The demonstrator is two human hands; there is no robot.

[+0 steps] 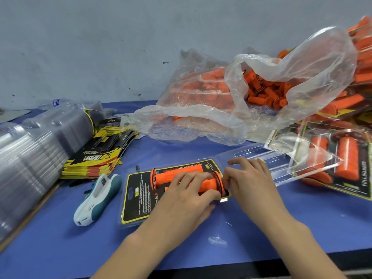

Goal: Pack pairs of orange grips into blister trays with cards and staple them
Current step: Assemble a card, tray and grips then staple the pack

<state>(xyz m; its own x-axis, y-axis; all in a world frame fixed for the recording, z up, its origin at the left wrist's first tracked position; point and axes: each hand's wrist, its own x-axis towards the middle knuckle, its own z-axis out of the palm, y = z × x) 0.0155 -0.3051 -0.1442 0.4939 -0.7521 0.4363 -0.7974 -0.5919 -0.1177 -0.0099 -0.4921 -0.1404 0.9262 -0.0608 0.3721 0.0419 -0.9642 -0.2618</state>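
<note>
Blue table (261, 228), open blister tray (125, 223) at front centre with a pair of orange grips in it.
Clear plastic bags (201, 121) full of loose orange grips slump against the wall (100, 47) at the back right. A long stack of empty trays (30, 154) lies along the left edge, and finished packs (342, 168) pile up at the far right. A stack of cards (96, 158), yellow and black, sits beside the empty trays. The open blister tray holds a card (138, 200) and the two grips side by side, its clear lid (251, 156) folded out to the right. A white and teal stapler (96, 198) lies just left of it. The left hand (187, 196) curls over the near grip (207, 185), grasping it. The right hand (247, 178) pinches that grip's flanged end. The far grip (177, 174) lies untouched.
</note>
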